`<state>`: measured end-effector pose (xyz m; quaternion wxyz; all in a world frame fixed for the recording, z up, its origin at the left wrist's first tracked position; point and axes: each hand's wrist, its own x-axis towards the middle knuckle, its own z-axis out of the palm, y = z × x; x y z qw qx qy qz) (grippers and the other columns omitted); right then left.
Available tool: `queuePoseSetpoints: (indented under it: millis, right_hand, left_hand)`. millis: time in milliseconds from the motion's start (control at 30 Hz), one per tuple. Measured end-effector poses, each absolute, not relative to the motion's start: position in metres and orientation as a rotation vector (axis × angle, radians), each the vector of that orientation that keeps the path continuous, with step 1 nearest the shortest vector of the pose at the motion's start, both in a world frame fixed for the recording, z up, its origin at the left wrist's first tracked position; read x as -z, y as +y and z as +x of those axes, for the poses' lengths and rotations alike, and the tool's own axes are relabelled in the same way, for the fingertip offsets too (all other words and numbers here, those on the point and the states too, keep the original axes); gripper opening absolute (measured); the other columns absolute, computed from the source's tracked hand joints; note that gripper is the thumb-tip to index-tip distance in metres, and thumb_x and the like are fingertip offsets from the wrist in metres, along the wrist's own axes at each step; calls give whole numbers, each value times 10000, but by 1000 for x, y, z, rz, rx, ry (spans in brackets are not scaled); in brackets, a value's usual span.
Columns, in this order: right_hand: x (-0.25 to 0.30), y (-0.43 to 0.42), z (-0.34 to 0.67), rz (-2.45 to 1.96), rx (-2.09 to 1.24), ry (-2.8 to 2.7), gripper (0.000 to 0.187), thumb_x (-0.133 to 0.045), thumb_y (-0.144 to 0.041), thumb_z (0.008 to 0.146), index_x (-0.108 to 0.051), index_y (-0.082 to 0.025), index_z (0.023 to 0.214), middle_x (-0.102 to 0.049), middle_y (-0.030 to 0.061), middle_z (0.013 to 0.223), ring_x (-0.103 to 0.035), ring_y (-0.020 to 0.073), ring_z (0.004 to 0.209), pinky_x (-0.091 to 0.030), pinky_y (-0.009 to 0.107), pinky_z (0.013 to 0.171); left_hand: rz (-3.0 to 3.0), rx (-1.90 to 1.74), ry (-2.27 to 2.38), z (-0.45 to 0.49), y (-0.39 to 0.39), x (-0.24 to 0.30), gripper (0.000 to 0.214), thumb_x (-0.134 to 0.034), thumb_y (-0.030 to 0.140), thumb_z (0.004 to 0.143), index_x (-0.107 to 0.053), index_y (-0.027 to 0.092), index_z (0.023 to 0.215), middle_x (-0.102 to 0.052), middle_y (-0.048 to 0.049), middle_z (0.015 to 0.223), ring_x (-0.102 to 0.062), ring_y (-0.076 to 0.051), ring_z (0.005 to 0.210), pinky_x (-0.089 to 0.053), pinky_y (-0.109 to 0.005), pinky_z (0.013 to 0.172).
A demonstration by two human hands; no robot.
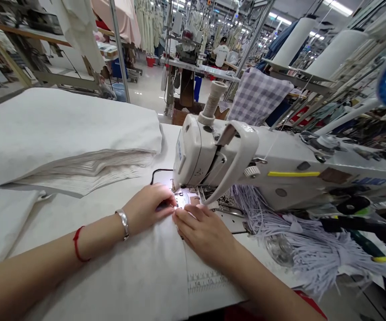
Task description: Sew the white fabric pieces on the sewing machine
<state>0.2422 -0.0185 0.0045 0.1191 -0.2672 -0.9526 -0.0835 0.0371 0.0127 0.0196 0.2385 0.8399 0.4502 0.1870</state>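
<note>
A white fabric panel (139, 272) lies over the machine bed, its right edge running up to the lit needle area of a white sewing machine (199, 151). At that edge my left hand (151, 203) is closed, with thumb and forefinger pinched together on the cloth just in front of the presser foot. My right hand (206, 232) meets it from the other side, its fingers bent and pressed together on the same edge. The fingertips of both hands nearly touch. The needle itself is too small to make out.
A thick stack of white cloth pieces (69, 133) lies at the left. Bundled white strips (326, 249) lie under the machine arm at the right, and a ruler scale (209, 281) marks the table. Thread cones (295, 42) stand behind. Another person (220, 52) sits far off.
</note>
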Motion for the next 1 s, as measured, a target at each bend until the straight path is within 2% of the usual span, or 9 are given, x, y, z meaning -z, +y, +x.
queuePoseSetpoints:
  millis: [67,133,267,500,733,1000]
  right_hand:
    - [-5,-18,241,-749,247,-2797,261,-419,-168,951,-616,-130,1118,-583,52,1266,-483,211,1098,-419,345,830]
    - [-7,-18,242,-781,143,-2779,278,-442,-235,953,-597,-124,1156,-584,48,1273,-499,202,1068,-426,341,836]
    - [-10,-18,247,-842,-131,-2726,393,-461,-398,937,-554,-146,1224,-543,46,1335,-500,208,1072,-425,361,876]
    - [-5,-19,253,-841,-204,-2676,504,-442,-577,901,-569,-210,1222,-510,34,1369,-504,227,1039,-424,371,858]
    - [-4,-14,256,-1042,-162,-2626,501,-434,-622,884,-573,-272,1216,-600,45,1181,-553,227,949,-419,373,797]
    - [-8,-6,258,-1070,-293,-2613,493,-446,-622,881,-573,-303,1235,-567,43,1165,-494,236,1088,-411,381,864]
  left_hand:
    - [2297,-564,1245,33,-2,-18,132,-448,178,885,-579,194,892,-628,-17,842,-553,-175,800,-422,-284,670]
    - [2325,-608,1210,29,-19,-14,199,-392,183,931,-539,209,1063,-625,-34,997,-556,-183,925,-461,-310,756]
    - [2506,-600,1107,22,-39,-3,369,-481,328,937,-442,221,1288,-555,-73,1254,-491,-234,1123,-442,-398,926]
    - [2671,-476,1095,17,-28,-3,431,-507,450,905,-498,227,1274,-585,-52,1252,-485,-264,1101,-424,-402,874]
    - [2763,-488,1099,19,-15,-4,418,-490,460,914,-511,235,1265,-625,-54,1145,-490,-266,1058,-392,-375,822]
    - [2800,-486,1097,19,-10,0,422,-477,439,918,-491,227,1283,-610,-70,1166,-483,-283,1050,-380,-387,801]
